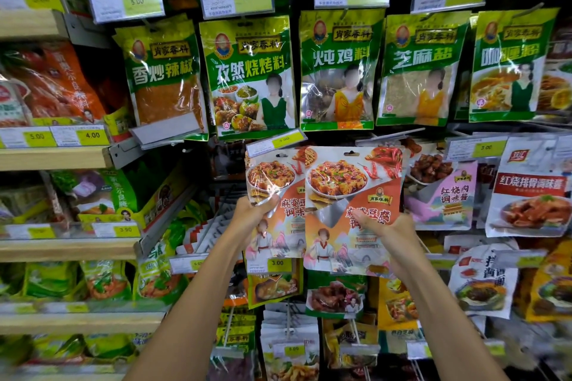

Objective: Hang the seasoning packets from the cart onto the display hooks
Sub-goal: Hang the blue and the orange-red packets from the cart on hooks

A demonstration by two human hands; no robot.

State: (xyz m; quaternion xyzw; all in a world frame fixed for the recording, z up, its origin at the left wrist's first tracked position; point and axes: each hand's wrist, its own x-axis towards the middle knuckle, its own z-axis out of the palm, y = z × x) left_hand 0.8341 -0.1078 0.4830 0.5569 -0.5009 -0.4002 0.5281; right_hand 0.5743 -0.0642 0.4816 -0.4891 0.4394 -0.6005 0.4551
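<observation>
— While raised against the rack, gripped where, and why so low?

— Pinching the right packet (349, 210) at mid-body with the right hand (388, 233), thumb across the front. Clamping the left packet (272, 195) the same way with the left hand (252, 212). Probably done to keep the top edges free and the hang slot (351, 152) clear for a hook.

— Overlapping?

— Yes, lapped right over left. Held upright, just under a price tag (278, 142). Can't make out the hook itself.

— And to the touch?

— Flat, glossy plastic, crinkled and catching the light. Likely limp enough to bow if gripped at one corner. Printed orange, with a dish pictured.

— Around them?

— Topped by a row of hanging green packets (247, 77). Flanked on the left by pale wooden shelves (52, 158). No cart to be seen.
</observation>
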